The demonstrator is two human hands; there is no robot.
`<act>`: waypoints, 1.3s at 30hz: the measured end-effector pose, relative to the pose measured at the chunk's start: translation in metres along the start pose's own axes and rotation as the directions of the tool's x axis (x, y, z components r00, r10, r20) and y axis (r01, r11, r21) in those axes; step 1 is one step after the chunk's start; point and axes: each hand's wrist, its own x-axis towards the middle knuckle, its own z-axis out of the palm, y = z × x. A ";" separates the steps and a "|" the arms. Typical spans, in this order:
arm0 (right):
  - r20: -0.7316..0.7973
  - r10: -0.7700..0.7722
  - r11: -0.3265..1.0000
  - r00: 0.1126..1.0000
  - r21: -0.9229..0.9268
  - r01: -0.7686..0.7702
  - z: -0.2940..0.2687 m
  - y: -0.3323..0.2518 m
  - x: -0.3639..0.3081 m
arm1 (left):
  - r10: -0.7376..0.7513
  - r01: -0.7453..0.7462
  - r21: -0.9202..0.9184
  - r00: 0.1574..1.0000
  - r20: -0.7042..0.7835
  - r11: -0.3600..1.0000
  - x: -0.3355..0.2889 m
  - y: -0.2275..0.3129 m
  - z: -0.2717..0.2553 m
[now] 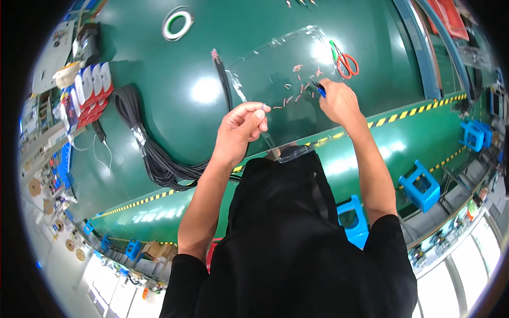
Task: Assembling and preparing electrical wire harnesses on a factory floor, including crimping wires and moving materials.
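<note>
My left hand (243, 127) is closed in a pinch above the near part of a clear plastic sheet. A small thin end shows at its fingertips, too small to name. My right hand (340, 103) is wrapped round a blue-handled hand tool (322, 91) with a dark tip, most of it hidden in the palm. Between the hands, several short pinkish scraps (298, 97) lie scattered on the clear sheet (260, 63). Left of the sheet lies a black cable (223, 84) with pinkish wire ends at its far tip. Orange-handled scissors (347, 65) rest beyond my right hand.
A thick coil of black cable (151, 153) lies at the left of the green table (138, 53). Near it stand red and white bins (93, 90). A roll of tape (177, 24) sits far off. Blue stools (420, 185) stand behind the striped table edge.
</note>
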 end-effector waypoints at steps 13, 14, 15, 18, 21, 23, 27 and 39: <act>-0.092 -0.262 0.925 0.961 0.259 0.277 0.106 -0.193 0.015 | 0.252 -0.489 -0.022 0.487 -0.836 0.872 -0.220 -0.057 -0.173; -0.097 -0.184 0.966 0.978 0.163 0.198 0.118 -0.211 0.019 | 0.185 -0.476 -0.018 0.376 -0.908 0.879 -0.242 -0.084 -0.195; -0.138 -0.201 0.966 0.970 0.135 0.219 0.132 -0.219 0.025 | 0.134 -0.462 -0.042 0.342 -0.930 0.886 -0.264 -0.113 -0.217; -0.193 -0.082 0.992 0.978 0.083 0.099 0.176 -0.231 0.054 | -0.082 -0.479 -0.179 0.216 -0.973 0.859 -0.325 -0.221 -0.259; -0.170 -0.132 0.986 0.977 0.078 0.146 0.161 -0.231 0.044 | -0.369 -0.012 -0.370 0.064 -0.927 0.929 -0.370 -0.315 -0.275; -0.197 -0.152 0.971 0.969 0.151 0.183 0.149 -0.225 0.035 | -0.341 0.549 -0.338 -0.101 -0.935 0.764 -0.369 -0.327 -0.262; -0.326 -0.367 0.817 0.871 0.335 0.470 0.129 -0.218 0.007 | 0.459 0.402 0.444 0.065 -0.886 0.801 -0.308 -0.288 -0.268; -0.419 -0.506 0.562 0.754 0.502 0.657 0.073 -0.201 -0.101 | 0.562 -0.571 -0.081 0.819 -0.110 0.817 -0.079 0.053 -0.075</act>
